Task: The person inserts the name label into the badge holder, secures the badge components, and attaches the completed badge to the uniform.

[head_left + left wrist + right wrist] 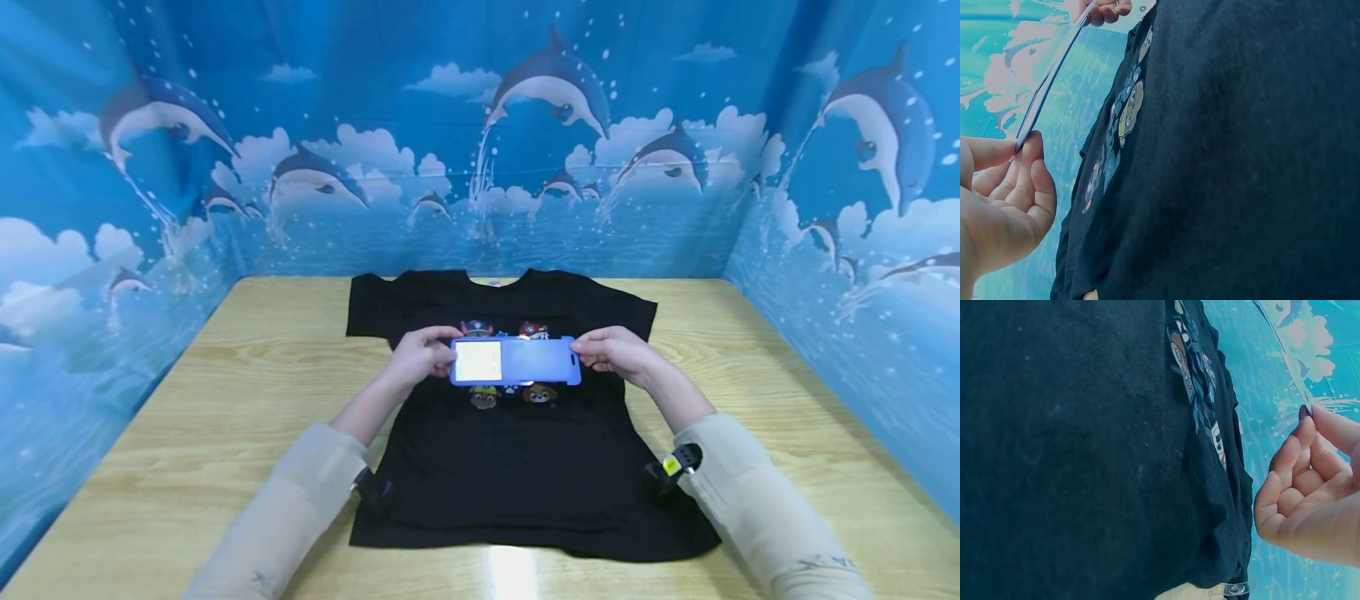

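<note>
Between my two hands is a long, thin, flat blue piece [538,361], held level over a black T-shirt [517,467]. It has a bright pale panel on its left part and a small dark slot near its right end. My left hand [417,358] pinches the left end between thumb and fingers; in the left wrist view the piece [1054,72] shows edge-on, very thin. The right hand [613,353] pinches the opposite end, its other fingers curled beneath in the right wrist view. Cartoon dog faces [483,397] on the shirt's chest show above and below the piece.
The shirt lies spread flat on a light wood-grain table [247,400], collar toward the far edge. A blue curtain [375,100] printed with dolphins and clouds encloses the back and both sides. Dark wrist devices [678,461] sit at both sleeves, above the shirt's lower part.
</note>
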The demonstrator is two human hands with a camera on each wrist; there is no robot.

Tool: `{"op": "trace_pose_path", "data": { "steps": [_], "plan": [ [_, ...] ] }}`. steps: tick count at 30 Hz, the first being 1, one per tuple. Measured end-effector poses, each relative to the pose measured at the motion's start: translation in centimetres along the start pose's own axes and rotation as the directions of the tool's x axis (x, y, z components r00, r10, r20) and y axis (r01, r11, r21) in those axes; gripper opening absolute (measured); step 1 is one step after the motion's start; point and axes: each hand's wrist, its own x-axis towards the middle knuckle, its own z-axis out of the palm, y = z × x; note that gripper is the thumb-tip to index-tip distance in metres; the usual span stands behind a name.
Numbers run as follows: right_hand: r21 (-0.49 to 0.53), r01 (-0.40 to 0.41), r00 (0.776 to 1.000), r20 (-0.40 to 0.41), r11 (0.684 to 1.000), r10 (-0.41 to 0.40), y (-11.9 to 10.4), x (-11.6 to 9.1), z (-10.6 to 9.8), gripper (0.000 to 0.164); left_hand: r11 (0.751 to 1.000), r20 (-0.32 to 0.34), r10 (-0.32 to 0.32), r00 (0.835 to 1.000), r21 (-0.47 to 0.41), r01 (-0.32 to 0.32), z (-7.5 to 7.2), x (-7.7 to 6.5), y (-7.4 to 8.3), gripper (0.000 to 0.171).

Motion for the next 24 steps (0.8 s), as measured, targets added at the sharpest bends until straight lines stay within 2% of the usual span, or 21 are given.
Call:
{"op": "trace_pose_path", "data": {
  "steps": [15,24],
  "plan": [
    [0.015,-0.006,1.000,0.016,1.000,0.005,-0.06,0.04,0.15,0.014,1.000,0.000,-0.009,1.000,-0.007,0.009,0.35,0.04,0.07,0.035],
    [0.053,0.043,0.995,0.083,0.998,-0.047,-0.01,-0.20,-0.21,0.016,1.000,0.003,-0.008,1.000,-0.009,0.008,0.43,-0.12,0.19,0.035]
  ]
}}
